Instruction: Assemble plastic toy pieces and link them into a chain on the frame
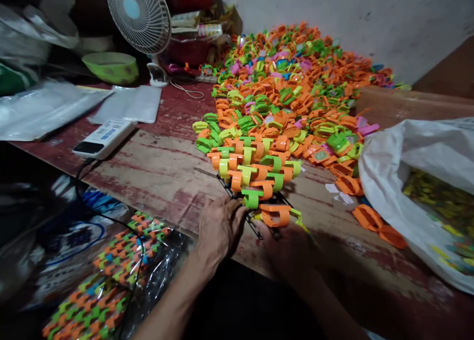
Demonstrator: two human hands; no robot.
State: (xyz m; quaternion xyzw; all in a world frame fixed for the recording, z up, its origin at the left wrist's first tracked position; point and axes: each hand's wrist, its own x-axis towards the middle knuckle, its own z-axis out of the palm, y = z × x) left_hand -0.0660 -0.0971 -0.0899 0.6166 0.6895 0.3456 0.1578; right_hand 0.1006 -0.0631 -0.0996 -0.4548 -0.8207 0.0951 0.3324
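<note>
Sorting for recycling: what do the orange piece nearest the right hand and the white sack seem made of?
The orange piece is probably glossy molded plastic: bright highlights, thin curved walls. The white sack looks like soft plastic, film or woven: drooping folds, slight sheen.

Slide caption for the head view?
Left hand and right hand at the near end of neat rows of bands, loose heap and fan beyond.

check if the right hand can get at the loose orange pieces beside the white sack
Probably yes: mostly bare tabletop seems to lie between the right hand and the loose orange pieces, with the white sack just beyond them.
</note>
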